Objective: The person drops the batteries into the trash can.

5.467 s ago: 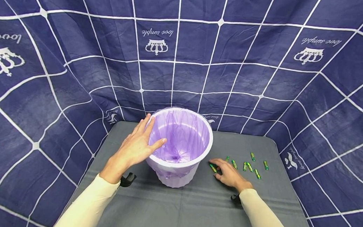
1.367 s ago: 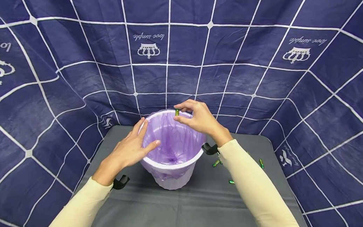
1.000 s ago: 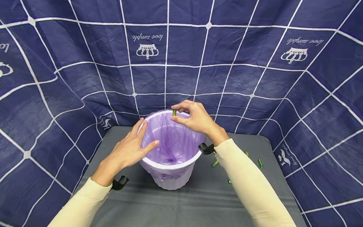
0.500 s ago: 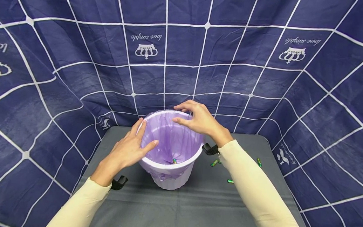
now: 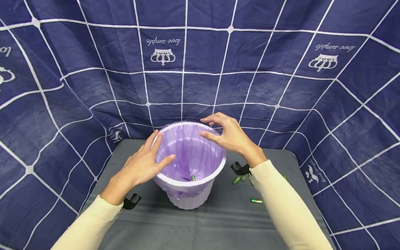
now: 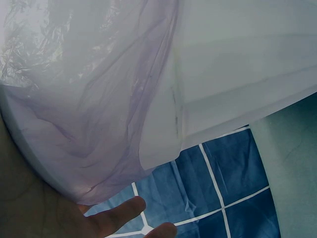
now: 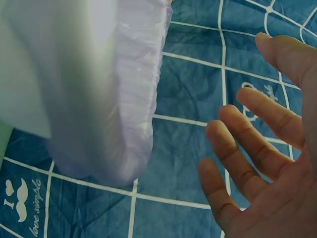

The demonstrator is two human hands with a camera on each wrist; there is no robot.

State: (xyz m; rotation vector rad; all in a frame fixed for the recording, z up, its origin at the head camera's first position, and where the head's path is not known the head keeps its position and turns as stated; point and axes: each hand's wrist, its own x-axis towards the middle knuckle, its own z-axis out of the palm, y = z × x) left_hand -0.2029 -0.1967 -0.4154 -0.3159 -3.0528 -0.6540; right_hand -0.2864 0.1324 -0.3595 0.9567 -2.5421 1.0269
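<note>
A white bin (image 5: 198,196) with a purple liner bag (image 5: 184,147) stands on the grey table. My left hand (image 5: 141,162) rests on its left rim, fingers extended along the outside and thumb over the opening. My right hand (image 5: 232,137) hovers above the back right of the rim, fingers spread and nothing between them; the right wrist view shows the same bare, loosely bent fingers. At the bottom of the liner lies a small green battery (image 5: 193,178). More green batteries lie on the table to the right, one battery (image 5: 256,201) nearer the front, others partly hidden by my right sleeve.
The grey table (image 5: 164,235) reaches back to a blue curtain (image 5: 202,86) with white grid lines, which also encloses both sides. Near the bin's right side lies a battery (image 5: 236,180), and farther right another battery (image 5: 285,178) peeks past the sleeve.
My right hand carried a battery from the table over the bin and let it go; it fell into the liner. The hand has since drawn slightly right. My left hand stayed on the rim.
</note>
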